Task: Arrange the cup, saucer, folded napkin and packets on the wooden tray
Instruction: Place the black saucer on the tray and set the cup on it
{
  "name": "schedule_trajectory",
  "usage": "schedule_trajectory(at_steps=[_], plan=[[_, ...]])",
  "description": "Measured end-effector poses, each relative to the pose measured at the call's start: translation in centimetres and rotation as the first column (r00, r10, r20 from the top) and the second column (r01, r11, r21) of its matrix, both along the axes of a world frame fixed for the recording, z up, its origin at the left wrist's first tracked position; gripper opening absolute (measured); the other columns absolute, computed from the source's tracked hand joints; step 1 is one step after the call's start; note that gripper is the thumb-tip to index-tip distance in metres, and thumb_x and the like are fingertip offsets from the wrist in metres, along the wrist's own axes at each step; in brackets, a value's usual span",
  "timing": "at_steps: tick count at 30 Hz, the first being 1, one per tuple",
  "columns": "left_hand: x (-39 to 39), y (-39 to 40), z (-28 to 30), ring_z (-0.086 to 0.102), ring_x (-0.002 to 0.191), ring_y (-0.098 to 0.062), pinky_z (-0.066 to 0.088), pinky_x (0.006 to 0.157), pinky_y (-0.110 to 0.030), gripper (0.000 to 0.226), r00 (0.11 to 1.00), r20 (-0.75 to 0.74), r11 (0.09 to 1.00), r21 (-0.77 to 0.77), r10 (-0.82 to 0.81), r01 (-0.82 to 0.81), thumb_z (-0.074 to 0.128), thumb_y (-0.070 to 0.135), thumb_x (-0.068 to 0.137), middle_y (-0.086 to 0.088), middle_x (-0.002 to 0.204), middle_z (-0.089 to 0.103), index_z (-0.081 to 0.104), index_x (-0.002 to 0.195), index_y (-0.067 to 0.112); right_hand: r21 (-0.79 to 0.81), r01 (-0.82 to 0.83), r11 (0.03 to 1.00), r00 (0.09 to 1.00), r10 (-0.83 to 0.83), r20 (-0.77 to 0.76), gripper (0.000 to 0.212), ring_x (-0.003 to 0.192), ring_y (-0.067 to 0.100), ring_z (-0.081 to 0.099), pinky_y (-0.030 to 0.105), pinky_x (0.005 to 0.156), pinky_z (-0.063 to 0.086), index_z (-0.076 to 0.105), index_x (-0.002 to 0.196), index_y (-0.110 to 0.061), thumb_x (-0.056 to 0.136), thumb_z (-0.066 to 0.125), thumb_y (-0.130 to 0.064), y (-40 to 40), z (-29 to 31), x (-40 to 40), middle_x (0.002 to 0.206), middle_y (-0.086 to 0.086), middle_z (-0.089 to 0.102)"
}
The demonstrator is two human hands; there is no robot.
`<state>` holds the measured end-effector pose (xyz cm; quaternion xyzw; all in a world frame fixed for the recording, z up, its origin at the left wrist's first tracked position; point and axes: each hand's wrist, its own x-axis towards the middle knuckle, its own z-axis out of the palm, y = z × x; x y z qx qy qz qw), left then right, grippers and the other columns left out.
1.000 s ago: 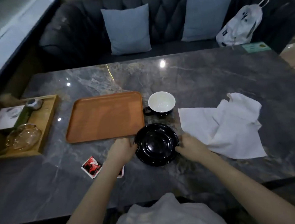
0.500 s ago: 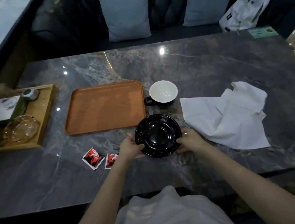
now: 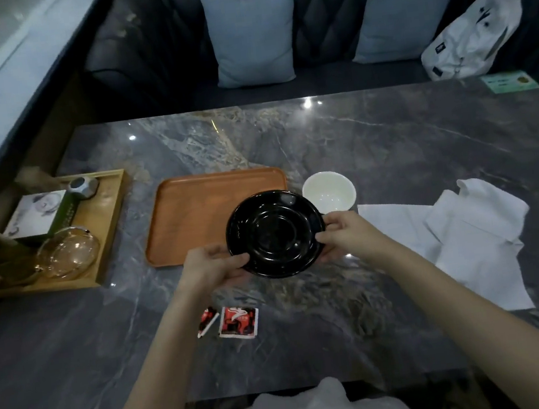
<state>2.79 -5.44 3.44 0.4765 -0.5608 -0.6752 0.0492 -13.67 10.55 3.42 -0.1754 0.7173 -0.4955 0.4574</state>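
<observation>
The black saucer (image 3: 275,234), flat on the table (image 3: 389,142) a second ago, is now rising toward the wooden tray (image 3: 194,213), overlapping its near right corner, with left hand (image 3: 215,268) and right hand (image 3: 343,232) fingers clamping opposite rims; cup (image 3: 329,193), napkin (image 3: 462,235) and packets (image 3: 238,322) are waiting.

Both hands (image 3: 216,268) have lifted the saucer (image 3: 275,233) toward the wooden tray (image 3: 194,213).

Grey veined marble table (image 3: 372,144). At left, pale bamboo tray (image 3: 111,223) holding clear glass bowl (image 3: 68,252) and green-sided box (image 3: 36,214). Behind, dark tufted sofa (image 3: 322,11), two pale blue cushions (image 3: 251,38), white drawstring bag (image 3: 474,34).
</observation>
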Motion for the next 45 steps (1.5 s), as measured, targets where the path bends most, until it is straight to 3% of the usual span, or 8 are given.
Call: schedule_trajectory(at_steps=[9, 14, 17, 27, 32, 37, 41, 45], plan=[[1.3, -7.3, 0.3, 0.065, 0.041, -0.011, 0.05, 0.038, -0.015, 0.029, 0.952, -0.089, 0.954, -0.041, 0.294, -0.298, 0.07, -0.003, 0.074, -0.002, 0.049, 0.07, 0.063, 0.101, 0.002, -0.095, -0.033, 0.995, 0.996, 0.025, -0.087, 0.031, 0.047, 0.007, 0.062, 0.022, 0.049, 0.055, 0.051, 0.12, 0.002, 0.089, 0.051, 0.002, -10.7, -0.8, -0.3, 0.09, 0.016, 0.063], [1.5, -10.6, -2.0, 0.064, 0.044, -0.01, 0.052, 0.039, -0.015, 0.04, 0.899, 0.003, 0.892, -0.123, 0.439, -0.435, 0.072, 0.0, 0.075, -0.019, 0.081, 0.065, 0.058, 0.111, -0.011, -0.042, -0.04, 0.998, 0.995, 0.036, -0.094, 0.033, 0.056, 0.015, 0.062, 0.02, 0.049, 0.056, 0.051, 0.122, 0.0, 0.089, 0.054, -0.001, -16.2, -2.8, -0.2, 0.079, 0.006, 0.063], [1.8, -12.3, -3.6, 0.065, 0.066, -0.023, 0.055, 0.043, -0.016, 0.042, 0.874, 0.067, 0.872, -0.144, 0.481, -0.469, 0.072, 0.002, 0.076, -0.03, 0.104, 0.063, 0.056, 0.112, -0.013, 0.019, -0.066, 0.998, 0.995, 0.067, -0.073, 0.033, 0.054, 0.015, 0.06, 0.02, 0.049, 0.055, 0.048, 0.123, 0.001, 0.09, 0.053, -0.002, -18.8, -4.3, 0.2, 0.077, 0.005, 0.06], [2.1, -14.5, -7.7, 0.063, 0.057, -0.017, 0.054, 0.044, -0.013, 0.023, 0.839, 0.196, 0.86, -0.183, 0.507, -0.476, 0.072, 0.003, 0.077, -0.019, 0.084, 0.067, 0.065, 0.095, -0.009, 0.089, -0.118, 0.989, 0.985, 0.128, -0.12, 0.027, 0.06, 0.015, 0.06, 0.022, 0.058, 0.055, 0.052, 0.119, -0.005, 0.092, 0.051, -0.005, -21.7, -9.1, 0.9, 0.07, 0.0, 0.06], [2.4, -14.9, -8.6, 0.062, 0.041, -0.007, 0.054, 0.043, -0.014, 0.014, 0.829, 0.251, 0.865, -0.189, 0.501, -0.465, 0.073, 0.004, 0.075, -0.01, 0.068, 0.066, 0.066, 0.086, -0.003, 0.077, -0.122, 0.99, 0.981, 0.132, -0.146, 0.027, 0.063, 0.021, 0.062, 0.034, 0.067, 0.057, 0.053, 0.118, -0.005, 0.092, 0.052, -0.006, -21.9, -10.2, 1.2, 0.07, 0.001, 0.063], [2.2, -14.9, -8.9, 0.063, 0.056, -0.016, 0.054, 0.043, -0.013, 0.017, 0.829, 0.245, 0.864, -0.185, 0.502, -0.468, 0.074, 0.005, 0.075, -0.007, 0.067, 0.065, 0.065, 0.088, -0.001, 0.054, -0.069, 0.996, 0.981, 0.077, -0.18, 0.03, 0.061, 0.019, 0.064, 0.031, 0.062, 0.057, 0.054, 0.121, -0.009, 0.09, 0.055, -0.009, -21.5, -10.8, 1.5, 0.068, 0.0, 0.063], [2.4, -14.8, -9.0, 0.064, 0.043, -0.009, 0.053, 0.042, -0.014, 0.018, 0.847, 0.263, 0.88, -0.25, 0.462, -0.403, 0.074, 0.008, 0.076, -0.01, 0.066, 0.066, 0.063, 0.089, 0.0, 0.047, -0.014, 0.999, 0.972, 0.025, -0.235, 0.025, 0.054, 0.015, 0.063, 0.024, 0.051, 0.055, 0.059, 0.114, -0.009, 0.089, 0.058, -0.011, -21.3, -11.0, 1.9, 0.066, 0.001, 0.065], [2.3, -14.2, -8.8, 0.066, 0.042, -0.014, 0.061, 0.051, -0.03, 0.024, 0.854, 0.334, 0.88, -0.399, 0.399, -0.255, 0.072, 0.017, 0.078, -0.014, 0.059, 0.067, 0.061, 0.091, 0.001, 0.11, -0.056, 0.992, 0.947, 0.088, -0.31, 0.02, 0.044, 0.01, 0.057, 0.019, 0.044, 0.049, 0.062, 0.106, -0.006, 0.092, 0.053, -0.016, -21.1, -10.6, 1.8, 0.059, 0.001, 0.062]])
